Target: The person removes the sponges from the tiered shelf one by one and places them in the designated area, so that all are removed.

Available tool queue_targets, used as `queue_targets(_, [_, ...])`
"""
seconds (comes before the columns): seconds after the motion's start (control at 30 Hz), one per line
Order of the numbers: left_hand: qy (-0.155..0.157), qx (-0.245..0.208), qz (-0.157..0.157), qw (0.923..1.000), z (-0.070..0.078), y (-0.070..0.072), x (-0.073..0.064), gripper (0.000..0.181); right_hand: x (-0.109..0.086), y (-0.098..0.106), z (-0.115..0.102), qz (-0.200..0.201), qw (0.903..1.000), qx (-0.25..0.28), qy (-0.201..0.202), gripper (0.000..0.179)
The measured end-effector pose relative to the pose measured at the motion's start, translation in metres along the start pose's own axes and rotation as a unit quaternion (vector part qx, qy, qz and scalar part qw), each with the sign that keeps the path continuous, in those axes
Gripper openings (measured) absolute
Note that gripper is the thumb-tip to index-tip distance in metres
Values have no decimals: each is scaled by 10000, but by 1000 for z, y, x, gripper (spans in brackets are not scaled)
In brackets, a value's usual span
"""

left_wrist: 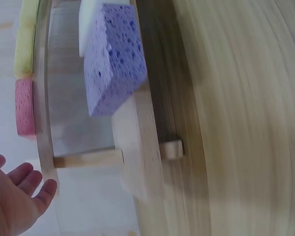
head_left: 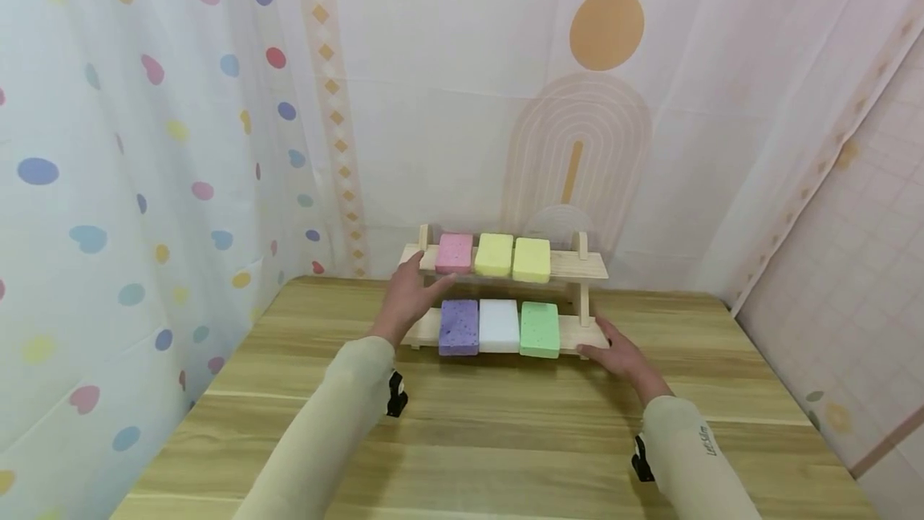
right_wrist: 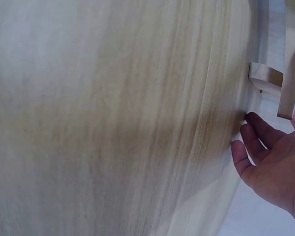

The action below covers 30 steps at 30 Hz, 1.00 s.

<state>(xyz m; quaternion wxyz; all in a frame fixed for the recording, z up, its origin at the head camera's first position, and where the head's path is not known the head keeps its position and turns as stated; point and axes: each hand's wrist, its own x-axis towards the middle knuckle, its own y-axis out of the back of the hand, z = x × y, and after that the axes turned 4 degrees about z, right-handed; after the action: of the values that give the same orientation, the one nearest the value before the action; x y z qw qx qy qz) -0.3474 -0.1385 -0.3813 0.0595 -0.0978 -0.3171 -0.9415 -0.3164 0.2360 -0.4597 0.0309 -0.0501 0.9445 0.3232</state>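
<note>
A two-tier wooden rack (head_left: 592, 265) stands at the back of the table. On its upper board sit a pink sponge (head_left: 455, 253) and two yellow sponges (head_left: 494, 254). The lower board bears a purple sponge (left_wrist: 115, 56), a white sponge (head_left: 499, 326) and a green sponge (head_left: 539, 329). My left hand (head_left: 407, 299) is at the upper board's left end, fingers loosely bent and thumb towards the pink sponge. At the lower board's right end is my right hand (head_left: 619, 355), thumb by the front edge and fingers spread past the end. Neither hand visibly grips the board.
The rack stands on a wood-grain table (head_left: 505, 440). Patterned curtains (head_left: 433, 143) hang close behind the table and at its left side. A pale gridded sheet (head_left: 830, 223) hangs on the right. Both sleeved wrists carry small black devices (head_left: 396, 394).
</note>
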Motion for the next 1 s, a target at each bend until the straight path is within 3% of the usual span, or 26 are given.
queue_targets(0.17, [143, -228, 304, 9992, 6, -12, 5, 103, -1, 0, -1, -38, 10000, 87, -16, 89])
queue_targets(0.43, [418, -24, 849, 9955, 10, -35, 16, 96, -3, 1, 1, -40, 9999, 97, -54, 89])
queue_targets(0.6, [537, -158, 1099, 9924, 12, -44, 20, 90, -2, 0, 1, 3, 10000, 29, -87, 90])
queue_targets(0.83, [695, -286, 1364, 9878, 13, -56, 27, 91, 1, 0, 2, 23, 9999, -16, -122, 89])
queue_targets(1.0, [746, -138, 1449, 9865, 14, -61, 30, 87, 1, 0, 3, 46, 9999, -64, -114, 88])
